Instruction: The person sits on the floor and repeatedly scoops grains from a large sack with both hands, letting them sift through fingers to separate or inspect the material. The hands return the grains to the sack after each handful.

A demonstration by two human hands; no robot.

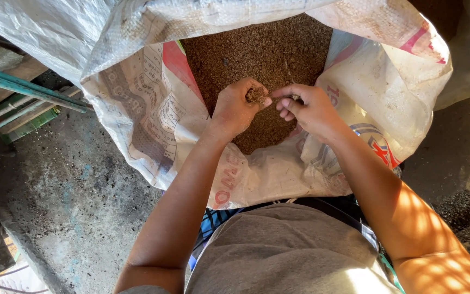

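Counting: one open woven sack (153,103), white with red and blue print, one mass of brown granular material (257,51) inside it, two hands in the mouth of the sack. Left hand (236,106) is curled shut on a small clump (256,95) of the brown material, held at its fingertips just above the fill surface. Right hand (310,106) sits just beside it, thumb and forefinger pinched together; cannot tell what, if anything, is between them. Fingertips of both hands nearly touch. Sack rim is folded outward and rests against the person's grey shirt (284,250). Concrete floor (72,190) to the left, green metal bars (23,90) at upper left.
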